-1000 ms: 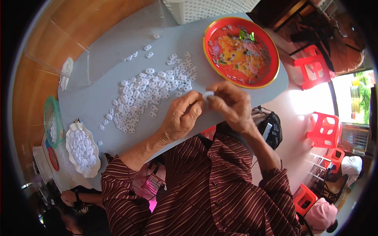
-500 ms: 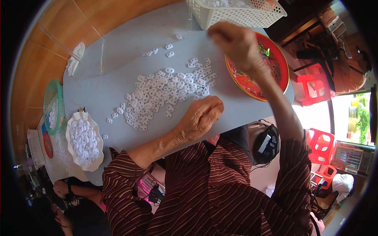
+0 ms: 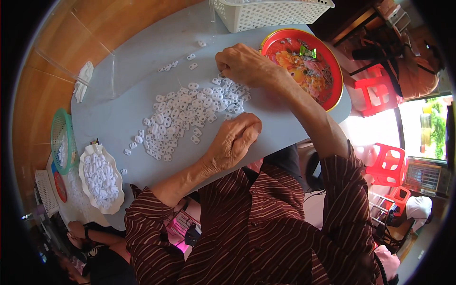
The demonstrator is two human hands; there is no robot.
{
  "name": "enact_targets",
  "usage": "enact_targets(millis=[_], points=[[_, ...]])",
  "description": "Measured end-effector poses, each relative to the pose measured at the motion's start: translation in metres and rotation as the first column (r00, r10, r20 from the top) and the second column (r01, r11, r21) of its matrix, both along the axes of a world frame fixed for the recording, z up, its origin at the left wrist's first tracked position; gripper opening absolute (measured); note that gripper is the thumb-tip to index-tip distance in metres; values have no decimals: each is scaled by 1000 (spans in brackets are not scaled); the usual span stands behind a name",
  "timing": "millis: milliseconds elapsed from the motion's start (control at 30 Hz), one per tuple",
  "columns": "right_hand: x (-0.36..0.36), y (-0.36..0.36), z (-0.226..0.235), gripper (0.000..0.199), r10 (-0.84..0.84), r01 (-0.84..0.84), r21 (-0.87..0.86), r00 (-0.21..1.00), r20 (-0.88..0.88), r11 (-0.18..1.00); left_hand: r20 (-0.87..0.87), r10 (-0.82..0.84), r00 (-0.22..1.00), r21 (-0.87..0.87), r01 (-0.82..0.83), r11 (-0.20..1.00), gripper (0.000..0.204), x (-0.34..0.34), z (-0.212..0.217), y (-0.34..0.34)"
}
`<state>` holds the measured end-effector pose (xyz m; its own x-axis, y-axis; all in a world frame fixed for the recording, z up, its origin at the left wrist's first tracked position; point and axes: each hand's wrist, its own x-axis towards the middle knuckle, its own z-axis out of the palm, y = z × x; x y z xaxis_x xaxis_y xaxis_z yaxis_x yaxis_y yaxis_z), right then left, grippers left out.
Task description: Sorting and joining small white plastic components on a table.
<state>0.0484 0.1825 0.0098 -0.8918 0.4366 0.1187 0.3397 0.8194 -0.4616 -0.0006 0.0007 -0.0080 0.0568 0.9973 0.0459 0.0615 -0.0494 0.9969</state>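
My left hand point(image 3: 234, 139) rests near the table's front edge with its fingers curled closed; anything inside them is hidden. Just beyond it spreads a heap of small white plastic pieces point(image 3: 182, 114), each with two holes. My right hand point(image 3: 244, 65) is over the far right end of this heap, thumb and fingers pinched together and pointing left. What that pinch holds, if anything, cannot be made out. Close by its wrist lies a round red floral tray point(image 3: 336, 78) with a yellow rim, holding many small thin silvery bits and a shiny green scrap point(image 3: 308, 52).
A scalloped white dish point(image 3: 118, 194) full of white parts stands on the left of the grey table point(image 3: 142, 61). Beyond it is a green mesh basket point(image 3: 59, 121). A perforated white basket point(image 3: 275, 16) sits at the back. Another person's arm point(image 3: 107, 235) shows lower left.
My right hand has moved left from above the red tray to the far right end of the white heap. My left hand stays closed in about the same place. The view has shifted slightly.
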Motion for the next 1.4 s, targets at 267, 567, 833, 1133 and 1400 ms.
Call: enact_targets(millis=[267, 567, 833, 1133, 1400], points=[[2, -11, 5, 10, 32, -32, 62, 999, -6, 998, -11, -5, 1000, 10, 5, 1000, 27, 0, 2, -1], [6, -20, 5, 7, 59, -58, 31, 998, -20, 998, -2, -19, 1000, -18, 19, 1000, 24, -2, 4, -2], [77, -44, 27, 18, -193, 38, -442, 930, -313, 896, 205, 252, 946, -42, -248, 968, 22, 0, 4, 3], [104, -76, 27, 17, -302, 28, -679, 908, -289, 734, 47, 197, 979, 29, -199, 980, 27, 4, 8, 9], [114, -84, 19, 9, -418, 122, -629, 840, -347, 768, -90, 163, 982, 34, -161, 986, 26, 5, 15, 11]])
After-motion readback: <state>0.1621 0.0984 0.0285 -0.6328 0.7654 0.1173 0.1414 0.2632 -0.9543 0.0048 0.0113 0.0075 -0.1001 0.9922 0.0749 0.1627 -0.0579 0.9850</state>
